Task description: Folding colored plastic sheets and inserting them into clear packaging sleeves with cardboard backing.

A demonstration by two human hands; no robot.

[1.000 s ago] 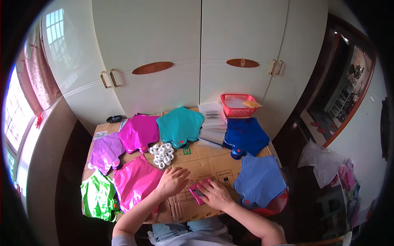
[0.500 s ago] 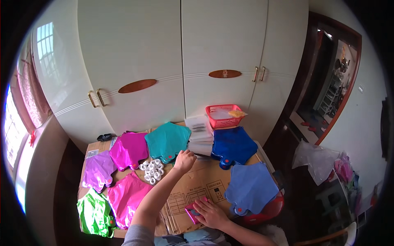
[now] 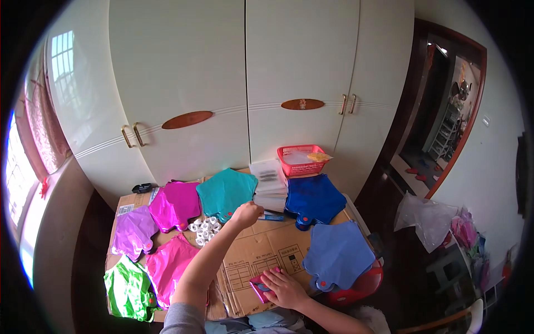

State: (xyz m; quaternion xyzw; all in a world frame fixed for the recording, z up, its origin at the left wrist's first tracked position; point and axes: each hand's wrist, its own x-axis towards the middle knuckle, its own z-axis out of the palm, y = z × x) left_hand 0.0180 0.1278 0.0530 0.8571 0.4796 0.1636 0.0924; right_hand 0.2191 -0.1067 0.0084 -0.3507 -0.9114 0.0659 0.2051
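Observation:
My left hand point(image 3: 247, 213) is closed above the cardboard, just in front of a stack of clear sleeves with printed sheets point(image 3: 271, 192). Whatever its fingers may pinch is hidden. Lying flat near the front edge, my right hand point(image 3: 282, 287) rests on a folded shiny pink foil piece point(image 3: 258, 289) and covers much of it. A small blue packet point(image 3: 271, 216) shows between my left hand and the dark blue pile. White tape-like rings point(image 3: 204, 229) sit heaped left of my left wrist.
Foil piles surround the cardboard point(image 3: 245, 253): teal point(image 3: 228, 192), magenta point(image 3: 175, 203), purple point(image 3: 133, 231), pink point(image 3: 169, 264), green point(image 3: 128, 289), dark blue point(image 3: 315, 197) and light blue point(image 3: 339, 253). A red basket point(image 3: 303, 167) stands behind, against the white cabinet point(image 3: 178, 67).
My left hand has drawn slightly back and left from the sleeve stack, and the blue packet shows more. My right hand stays on the pink foil piece.

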